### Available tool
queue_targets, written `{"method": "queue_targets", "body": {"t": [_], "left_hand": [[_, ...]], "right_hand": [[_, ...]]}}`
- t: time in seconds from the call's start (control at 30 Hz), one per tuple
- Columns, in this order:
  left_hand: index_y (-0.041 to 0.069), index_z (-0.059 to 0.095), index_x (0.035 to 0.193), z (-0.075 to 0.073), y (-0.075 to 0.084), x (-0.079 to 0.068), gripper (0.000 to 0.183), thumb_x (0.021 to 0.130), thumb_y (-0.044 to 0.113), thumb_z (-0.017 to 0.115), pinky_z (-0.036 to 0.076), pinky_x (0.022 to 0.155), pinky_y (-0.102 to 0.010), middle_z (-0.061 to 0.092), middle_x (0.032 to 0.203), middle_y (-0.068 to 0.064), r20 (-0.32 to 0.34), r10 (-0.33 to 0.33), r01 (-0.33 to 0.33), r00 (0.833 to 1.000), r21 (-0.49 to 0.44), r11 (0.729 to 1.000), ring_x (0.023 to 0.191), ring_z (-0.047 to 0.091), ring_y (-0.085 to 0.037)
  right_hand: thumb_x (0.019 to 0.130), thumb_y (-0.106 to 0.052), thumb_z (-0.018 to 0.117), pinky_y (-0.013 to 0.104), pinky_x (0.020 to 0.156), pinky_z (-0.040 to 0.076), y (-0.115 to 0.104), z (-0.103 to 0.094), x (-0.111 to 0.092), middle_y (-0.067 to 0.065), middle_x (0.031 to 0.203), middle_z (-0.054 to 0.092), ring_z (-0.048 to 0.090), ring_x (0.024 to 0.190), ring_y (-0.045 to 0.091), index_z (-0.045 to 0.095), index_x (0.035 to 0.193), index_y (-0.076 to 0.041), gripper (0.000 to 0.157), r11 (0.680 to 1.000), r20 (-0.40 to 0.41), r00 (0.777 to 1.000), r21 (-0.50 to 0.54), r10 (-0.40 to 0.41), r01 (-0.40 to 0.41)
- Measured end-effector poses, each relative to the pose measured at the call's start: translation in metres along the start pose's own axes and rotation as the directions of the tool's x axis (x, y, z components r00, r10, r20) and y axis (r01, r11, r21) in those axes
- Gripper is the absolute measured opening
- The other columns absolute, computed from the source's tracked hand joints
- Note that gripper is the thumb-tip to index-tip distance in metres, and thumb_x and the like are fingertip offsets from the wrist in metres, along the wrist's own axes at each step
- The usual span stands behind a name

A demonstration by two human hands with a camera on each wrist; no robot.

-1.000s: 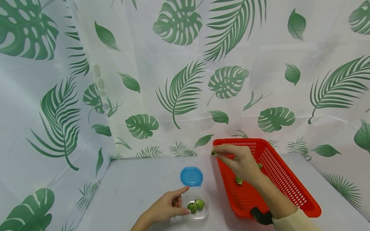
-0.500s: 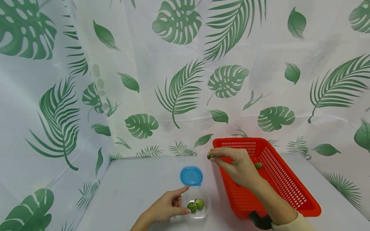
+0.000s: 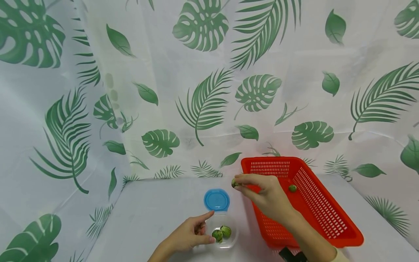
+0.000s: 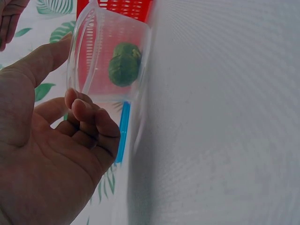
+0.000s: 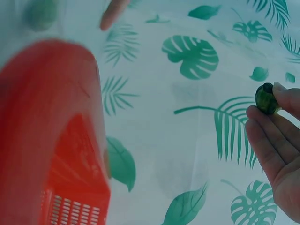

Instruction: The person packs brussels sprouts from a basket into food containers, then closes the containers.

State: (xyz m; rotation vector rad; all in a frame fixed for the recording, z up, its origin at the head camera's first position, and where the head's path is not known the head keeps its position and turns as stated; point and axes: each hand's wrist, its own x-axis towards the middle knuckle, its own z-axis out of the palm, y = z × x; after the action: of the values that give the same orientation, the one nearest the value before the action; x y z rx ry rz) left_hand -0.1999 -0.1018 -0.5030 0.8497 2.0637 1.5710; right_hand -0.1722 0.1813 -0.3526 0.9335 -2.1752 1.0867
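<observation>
My right hand (image 3: pixel 270 194) pinches a small Brussels sprout (image 3: pixel 234 183) between thumb and fingertips, held up by the left side of the red basket (image 3: pixel 330 207). The right wrist view shows the same Brussels sprout (image 5: pixel 266 100) at the fingertips. To the left, my left hand (image 3: pixel 188 233) holds a clear plastic container (image 3: pixel 231 242) at its rim, thumb and forefinger spread round its near left side and the other fingers curled. Two green Brussels sprouts (image 3: pixel 226 231) lie in the container, partly overlapping through its wall in the left wrist view.
A blue lid (image 3: pixel 217 200) lies flat, adjoining the container's far edge. One more sprout (image 3: pixel 292 188) is inside the basket, towards its far end. Behind the white table (image 3: pixel 154 203) stands a leaf-printed curtain (image 3: pixel 209 109).
My right hand has moved left and slightly down with its Brussels sprout, from over the basket's far left edge to beside it. My left hand and the container stay in place.
</observation>
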Motion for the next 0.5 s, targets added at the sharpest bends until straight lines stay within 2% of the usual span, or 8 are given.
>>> {"method": "queue_targets", "body": {"t": [0.1,0.27,0.5], "left_hand": [[0.007,0.040,0.160,0.000,0.001,-0.001,0.078,0.094,0.018,0.079,0.037,0.055,-0.017,0.050,0.083,0.000,-0.003,-0.005,0.005,1.000,-0.004,1.000,0.064,0.041,-0.002],[0.007,0.040,0.160,0.000,0.001,-0.001,0.077,0.094,0.017,0.079,0.037,0.055,-0.016,0.050,0.083,-0.001,-0.003,-0.002,0.002,1.000,-0.007,1.000,0.064,0.041,-0.002],[0.006,0.039,0.160,0.000,-0.001,0.000,0.079,0.094,0.020,0.079,0.038,0.054,-0.016,0.052,0.081,0.005,0.001,0.000,0.000,1.000,0.011,1.000,0.063,0.042,-0.001]], "right_hand": [[0.086,0.000,0.082,0.018,0.087,0.057,-0.001,0.004,-0.003,0.000,0.104,0.080,0.077,0.097,0.017,0.080,0.113,-0.013,0.030,1.000,0.000,1.000,-0.005,-0.009,0.009],[0.086,-0.002,0.082,0.018,0.085,0.057,0.000,0.010,-0.010,-0.005,0.103,0.080,0.076,0.100,0.013,0.080,0.112,-0.015,0.028,0.999,0.016,0.999,-0.006,0.032,-0.032],[0.087,-0.002,0.082,0.019,0.087,0.057,0.003,0.015,-0.018,-0.006,0.105,0.078,0.074,0.104,0.015,0.080,0.110,-0.015,0.027,0.999,0.019,0.998,0.007,0.052,-0.052]]}}
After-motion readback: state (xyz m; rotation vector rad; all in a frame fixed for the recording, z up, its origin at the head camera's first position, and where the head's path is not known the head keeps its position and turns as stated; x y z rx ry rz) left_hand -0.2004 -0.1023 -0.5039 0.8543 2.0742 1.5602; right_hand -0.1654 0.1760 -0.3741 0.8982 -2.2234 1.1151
